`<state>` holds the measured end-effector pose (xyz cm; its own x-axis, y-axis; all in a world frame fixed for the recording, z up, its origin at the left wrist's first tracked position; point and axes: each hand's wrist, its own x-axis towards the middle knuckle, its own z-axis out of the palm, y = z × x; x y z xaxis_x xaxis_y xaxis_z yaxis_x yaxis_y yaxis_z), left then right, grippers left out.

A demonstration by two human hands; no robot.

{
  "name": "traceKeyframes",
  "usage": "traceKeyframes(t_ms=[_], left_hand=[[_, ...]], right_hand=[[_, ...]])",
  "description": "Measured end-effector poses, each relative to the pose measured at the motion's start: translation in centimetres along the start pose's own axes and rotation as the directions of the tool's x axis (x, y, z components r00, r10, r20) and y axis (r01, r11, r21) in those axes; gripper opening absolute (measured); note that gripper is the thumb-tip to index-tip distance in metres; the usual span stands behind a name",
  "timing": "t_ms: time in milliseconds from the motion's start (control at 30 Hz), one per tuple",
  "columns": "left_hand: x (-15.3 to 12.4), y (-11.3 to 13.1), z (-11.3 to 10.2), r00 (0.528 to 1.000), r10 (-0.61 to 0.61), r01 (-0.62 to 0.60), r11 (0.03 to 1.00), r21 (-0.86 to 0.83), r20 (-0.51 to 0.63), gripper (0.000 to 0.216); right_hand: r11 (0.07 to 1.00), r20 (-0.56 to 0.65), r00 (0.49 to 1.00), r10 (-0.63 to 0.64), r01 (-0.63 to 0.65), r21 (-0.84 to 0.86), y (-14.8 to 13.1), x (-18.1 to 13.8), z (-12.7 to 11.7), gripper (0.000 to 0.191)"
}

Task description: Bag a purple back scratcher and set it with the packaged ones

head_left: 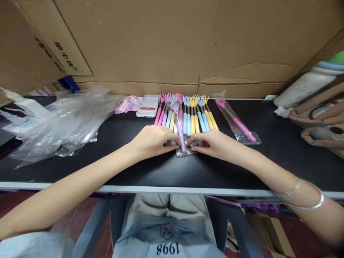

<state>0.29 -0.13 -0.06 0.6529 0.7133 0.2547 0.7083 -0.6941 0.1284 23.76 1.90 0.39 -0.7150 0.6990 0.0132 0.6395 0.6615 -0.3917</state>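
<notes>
On the black tabletop (268,157) my left hand (152,141) and my right hand (212,144) pinch the near end of a clear plastic sleeve (185,151) from either side. Inside the sleeve lies a purple back scratcher (179,129) with a small claw head pointing away from me. Both hands have their fingers curled closed on the sleeve's bottom edge. Just behind them lies a row of several unbagged back scratchers (192,114) with pink, blue and yellow handles.
A bagged pink back scratcher (238,123) lies to the right. Crumpled clear plastic bags (64,122) are heaped at the left. A white phone (146,111) and small pink cards (126,105) sit at the back. Cardboard (188,46) walls the rear; bags (317,107) stand far right.
</notes>
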Motion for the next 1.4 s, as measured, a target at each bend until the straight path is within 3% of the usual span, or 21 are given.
traceKeyframes(t_ms=[333,533,633,933,1167,1400], left_hand=[[-0.4,-0.9,-0.7,0.991,0.108,-0.113,0.992,0.058,0.073,0.014],[-0.5,-0.7,-1.4,0.953,0.299,-0.301,0.928,0.218,0.043,0.023],[-0.5,-0.5,-1.5,0.936,0.351,-0.337,0.899,0.279,0.0,0.028],[-0.6,-0.5,-1.2,0.943,0.33,-0.332,0.936,0.119,0.037,0.027],[-1.3,-0.4,-2.2,0.958,0.22,-0.227,0.974,0.016,0.185,0.038],[-1.0,-0.8,-1.1,0.952,0.279,-0.291,0.953,0.083,0.128,0.031]], right_hand=[[1.0,0.146,0.989,-0.018,0.021,-0.016,0.9,-0.6,-1.8,0.031],[0.99,0.136,0.99,-0.026,0.044,-0.131,0.4,-1.1,-2.0,0.03],[0.987,0.122,0.992,-0.042,0.061,-0.151,0.2,-1.2,-2.1,0.03],[0.989,0.139,0.989,-0.053,0.071,-0.132,0.5,-1.4,-2.1,0.031],[0.996,0.194,0.978,-0.074,0.082,-0.037,0.6,-1.4,-2.5,0.035],[0.995,0.16,0.987,-0.029,0.045,-0.093,0.6,-1.3,-2.2,0.031]])
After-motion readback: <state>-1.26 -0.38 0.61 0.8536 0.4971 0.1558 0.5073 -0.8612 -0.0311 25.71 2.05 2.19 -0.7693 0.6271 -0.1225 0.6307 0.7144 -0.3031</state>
